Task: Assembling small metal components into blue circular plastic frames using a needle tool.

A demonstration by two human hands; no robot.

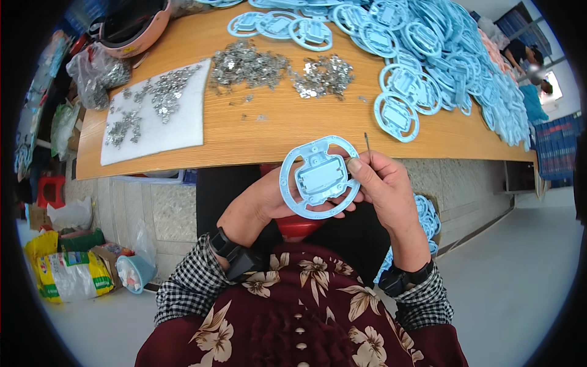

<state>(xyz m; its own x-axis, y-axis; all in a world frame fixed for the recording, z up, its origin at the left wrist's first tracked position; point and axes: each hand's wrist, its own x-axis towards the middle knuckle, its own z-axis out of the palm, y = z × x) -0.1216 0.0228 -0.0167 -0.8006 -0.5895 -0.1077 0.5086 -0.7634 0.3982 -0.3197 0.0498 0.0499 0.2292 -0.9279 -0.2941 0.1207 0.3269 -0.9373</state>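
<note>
A light-blue plastic steering-wheel-shaped part (321,174) is held up in front of me, just off the table's near edge. It has a round rim and a boxy recessed centre. My left hand (267,194) grips it from behind on the left, most of its fingers hidden by the part. My right hand (385,186) is closed at the part's right side, its thumb at the rim. A thin dark rod-like tool (367,145) sticks up from that hand; its lower end is hidden. Small silvery metal pieces (249,64) lie in heaps on the table beyond.
A wooden table (244,131) spans the front. At its left a white foam sheet (189,131) bears metal bits. Many similar blue parts (422,37) pile up at the right. A pink helmet (137,37) sits far left. More blue parts (428,217) are below on my right.
</note>
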